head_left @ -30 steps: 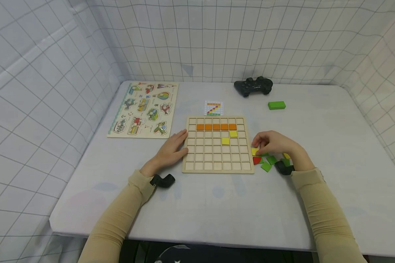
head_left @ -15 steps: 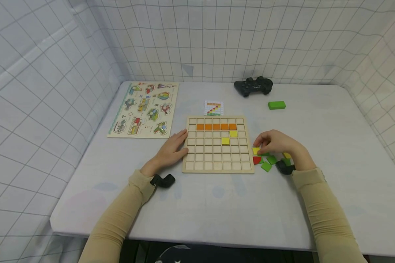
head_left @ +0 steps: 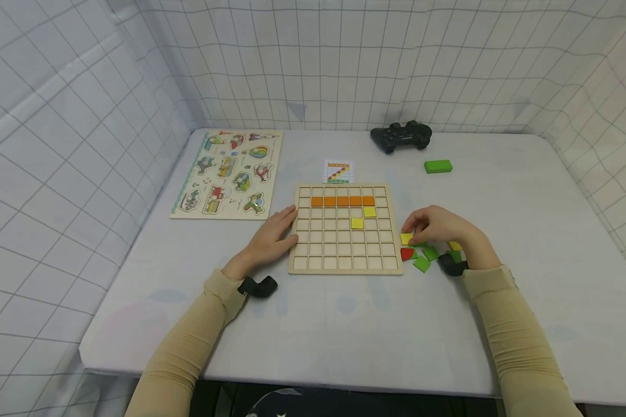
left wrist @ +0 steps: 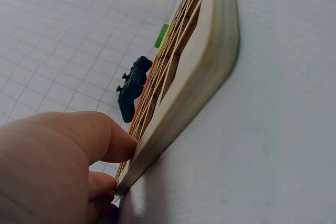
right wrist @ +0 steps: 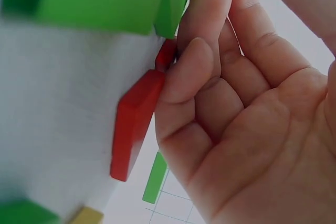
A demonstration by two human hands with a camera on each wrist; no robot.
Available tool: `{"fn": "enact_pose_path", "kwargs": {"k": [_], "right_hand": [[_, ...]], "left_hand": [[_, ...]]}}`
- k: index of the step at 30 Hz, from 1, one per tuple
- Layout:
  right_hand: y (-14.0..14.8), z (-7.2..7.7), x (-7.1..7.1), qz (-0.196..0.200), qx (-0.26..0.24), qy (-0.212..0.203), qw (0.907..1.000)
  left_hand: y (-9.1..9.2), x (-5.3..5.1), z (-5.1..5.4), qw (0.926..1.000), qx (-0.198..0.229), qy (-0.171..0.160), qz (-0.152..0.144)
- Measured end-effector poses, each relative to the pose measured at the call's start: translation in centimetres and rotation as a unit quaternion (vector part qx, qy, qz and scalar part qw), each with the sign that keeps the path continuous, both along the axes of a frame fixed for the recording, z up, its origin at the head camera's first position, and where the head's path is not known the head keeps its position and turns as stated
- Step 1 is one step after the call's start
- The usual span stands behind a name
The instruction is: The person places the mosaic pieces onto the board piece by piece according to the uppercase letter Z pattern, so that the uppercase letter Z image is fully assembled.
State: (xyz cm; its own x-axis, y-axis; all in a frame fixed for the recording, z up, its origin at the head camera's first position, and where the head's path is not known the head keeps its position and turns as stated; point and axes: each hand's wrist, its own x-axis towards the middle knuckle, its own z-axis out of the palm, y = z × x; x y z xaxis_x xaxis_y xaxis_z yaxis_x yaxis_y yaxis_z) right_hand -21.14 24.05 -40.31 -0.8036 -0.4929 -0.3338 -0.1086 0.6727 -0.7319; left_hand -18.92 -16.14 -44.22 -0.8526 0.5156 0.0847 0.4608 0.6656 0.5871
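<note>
A wooden grid board (head_left: 345, 273) lies on the table, with a row of orange tiles (head_left: 342, 201) and two yellow tiles set in it. My left hand (head_left: 272, 237) rests against the board's left edge, fingers fairly straight. The left wrist view shows a fingertip touching the wooden rim (left wrist: 205, 72). Right of the board, my right hand (head_left: 436, 226) pinches a yellow tile (head_left: 406, 238) between thumb and fingers, low over a loose pile. Green tiles (head_left: 422, 264) and a red piece (head_left: 407, 254) lie under and beside it. Red tiles (right wrist: 137, 124) touch its curled fingers in the right wrist view.
Behind the board lies a small pattern card (head_left: 338, 171). A picture puzzle board (head_left: 227, 174) is at the back left. A black game controller (head_left: 401, 136) and a green block (head_left: 438, 167) sit at the back right. Grid-patterned cloth walls enclose the table.
My right hand has shifted slightly right and away from me, and the yellow tile at its fingertips moved a little right with it. The left hand and board stay still.
</note>
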Motion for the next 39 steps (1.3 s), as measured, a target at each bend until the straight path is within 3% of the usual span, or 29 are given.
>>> {"fn": "enact_pose_path", "kwargs": {"k": [19,29,34,39], "right_hand": [[-0.2,0.1,0.0,0.006,0.003,0.01,0.9999],[-0.2,0.2,0.1,0.014,0.015,0.005,0.9998],[-0.6,0.6,-0.1,0.012,0.016,0.002,0.9998],[-1.5,1.3,-0.5,0.008,0.018,0.024,0.9995]], "left_hand": [[0.0,0.0,0.0,0.9999,0.004,0.011,-0.003],[-0.1,-0.1,0.0,1.0,-0.002,-0.001,0.0],[-0.1,-0.1,-0.2,1.0,-0.002,0.0,0.001],[-0.1,0.0,-0.1,1.0,0.001,0.001,0.0]]}}
